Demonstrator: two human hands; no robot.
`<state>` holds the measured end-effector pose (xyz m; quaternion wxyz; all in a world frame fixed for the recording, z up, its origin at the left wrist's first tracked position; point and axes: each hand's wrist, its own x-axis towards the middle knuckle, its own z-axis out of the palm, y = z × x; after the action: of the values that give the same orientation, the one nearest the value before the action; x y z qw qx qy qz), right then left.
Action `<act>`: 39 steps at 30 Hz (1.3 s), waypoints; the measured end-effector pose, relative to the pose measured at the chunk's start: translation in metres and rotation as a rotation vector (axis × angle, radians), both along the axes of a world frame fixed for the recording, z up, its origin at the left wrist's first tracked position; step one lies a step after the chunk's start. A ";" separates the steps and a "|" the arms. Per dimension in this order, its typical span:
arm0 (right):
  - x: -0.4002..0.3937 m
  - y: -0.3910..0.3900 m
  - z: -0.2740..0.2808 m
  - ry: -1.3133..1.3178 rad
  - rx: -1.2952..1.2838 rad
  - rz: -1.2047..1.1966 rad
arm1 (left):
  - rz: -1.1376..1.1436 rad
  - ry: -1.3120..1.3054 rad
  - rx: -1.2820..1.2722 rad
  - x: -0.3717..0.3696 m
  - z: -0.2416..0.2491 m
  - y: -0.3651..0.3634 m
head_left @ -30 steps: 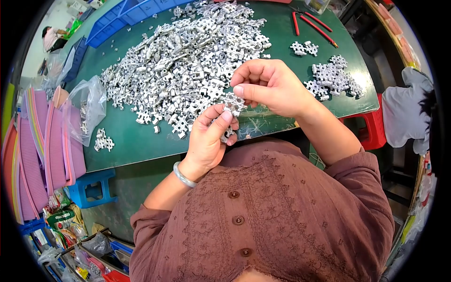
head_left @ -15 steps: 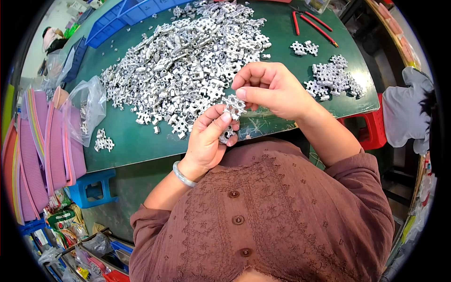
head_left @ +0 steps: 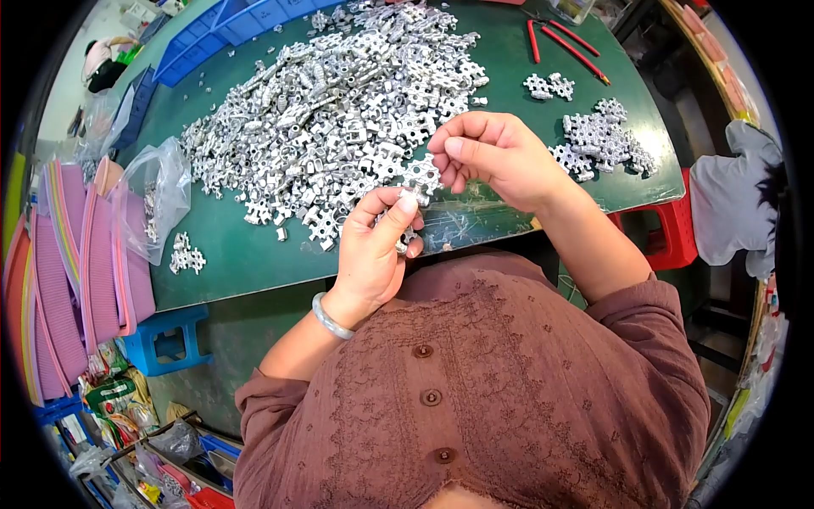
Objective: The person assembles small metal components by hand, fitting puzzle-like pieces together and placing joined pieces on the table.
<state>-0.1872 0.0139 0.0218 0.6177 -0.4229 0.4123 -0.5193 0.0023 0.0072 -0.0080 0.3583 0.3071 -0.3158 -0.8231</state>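
My left hand [head_left: 373, 242] is closed on a small silvery metal piece [head_left: 415, 197], pinched between thumb and fingers just above the table's front edge. Part of that piece is covered by the fingers, and its outline blends with the perforated pieces behind it. My right hand [head_left: 504, 161] hovers slightly right of it, apart from it, with thumb and fingertips drawn together. Whether anything small sits in that pinch does not show. Behind both hands spreads a large heap of silvery metal pieces [head_left: 314, 119], many with holes and knobbly edges.
On the green table [head_left: 500, 225] are a group of star-like pieces [head_left: 598, 140], red-handled pliers [head_left: 572, 51], blue bins [head_left: 246, 30] and a plastic bag [head_left: 157, 199]. Pink ribbed material [head_left: 85, 254] stands left; a red stool [head_left: 670, 229] is right. Another person [head_left: 103, 64] is far left.
My right hand has drawn away from the metal piece, up and to the right. The piece has tilted in my left hand, which stays nearly in place. The distant person has shifted.
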 end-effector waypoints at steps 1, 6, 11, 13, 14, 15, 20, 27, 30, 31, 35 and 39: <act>-0.001 -0.001 -0.001 0.013 -0.001 -0.010 | 0.004 -0.008 0.000 0.000 0.000 0.000; -0.001 -0.002 0.003 0.135 -0.042 0.021 | 0.015 -0.045 0.009 -0.002 0.003 0.000; 0.000 -0.008 0.004 0.207 -0.069 0.034 | 0.021 -0.046 0.010 -0.003 0.004 0.000; 0.001 -0.009 0.006 0.221 -0.073 0.041 | 0.024 -0.049 0.009 -0.003 0.004 0.000; 0.001 -0.010 0.007 0.229 -0.075 0.045 | 0.026 -0.052 0.011 -0.003 0.004 0.000; 0.001 -0.010 0.007 0.238 -0.081 0.047 | 0.028 -0.056 0.013 -0.003 0.003 0.000; 0.001 -0.013 0.006 0.264 -0.101 0.043 | 0.035 -0.056 0.019 -0.003 0.004 -0.001; 0.002 -0.012 0.006 0.288 -0.107 0.017 | 0.027 -0.068 0.014 -0.004 0.007 -0.001; 0.001 -0.013 0.006 0.281 -0.112 0.026 | 0.013 -0.061 0.005 -0.003 0.006 -0.001; 0.001 -0.013 0.006 0.273 -0.116 0.029 | 0.012 -0.064 0.003 -0.003 0.006 -0.001; -0.001 -0.014 0.004 0.255 -0.116 0.046 | 0.016 -0.073 -0.001 -0.004 0.006 -0.001; 0.000 -0.016 0.008 0.198 -0.091 0.054 | 0.018 -0.098 -0.005 -0.005 0.009 -0.002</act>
<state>-0.1877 -0.0021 0.0293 0.5678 -0.5108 0.4358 -0.4763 -0.0031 0.0053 0.0012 0.3506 0.3490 -0.3325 -0.8029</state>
